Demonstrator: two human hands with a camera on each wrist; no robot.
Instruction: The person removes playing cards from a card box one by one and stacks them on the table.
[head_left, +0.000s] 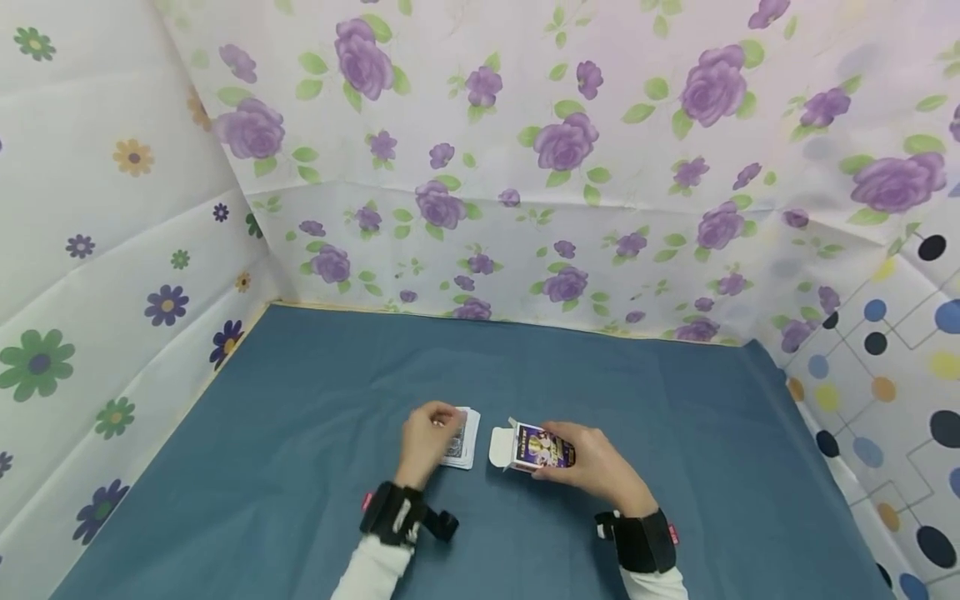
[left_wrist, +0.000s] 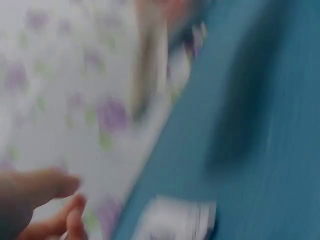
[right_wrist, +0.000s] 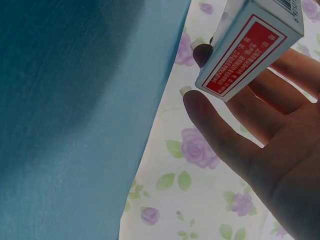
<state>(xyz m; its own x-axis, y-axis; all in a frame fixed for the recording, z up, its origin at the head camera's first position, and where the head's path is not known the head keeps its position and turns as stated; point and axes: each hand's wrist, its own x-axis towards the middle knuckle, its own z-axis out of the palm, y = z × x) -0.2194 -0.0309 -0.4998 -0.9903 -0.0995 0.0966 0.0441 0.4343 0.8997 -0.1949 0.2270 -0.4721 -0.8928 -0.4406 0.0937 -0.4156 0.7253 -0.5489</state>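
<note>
My left hand (head_left: 424, 437) is over the left edge of a stack of playing cards (head_left: 468, 437) lying on the cloth, its fingers bent loosely. In the blurred left wrist view the thumb and fingers (left_wrist: 55, 187) have nothing between them, and the white stack shows apart from them. My right hand (head_left: 600, 467) grips a playing-card box (head_left: 536, 446) between thumb and fingers, to the right of the stack. The box's white end flap (head_left: 501, 447) hangs open toward the cards. A red label with white print marks one side of the box (right_wrist: 245, 55) in the right wrist view.
A blue cloth (head_left: 322, 433) covers the table. White sheeting with purple flowers (head_left: 562, 150) rises behind it, with patterned sheeting on the left and right sides. Black straps (head_left: 645, 542) circle both wrists.
</note>
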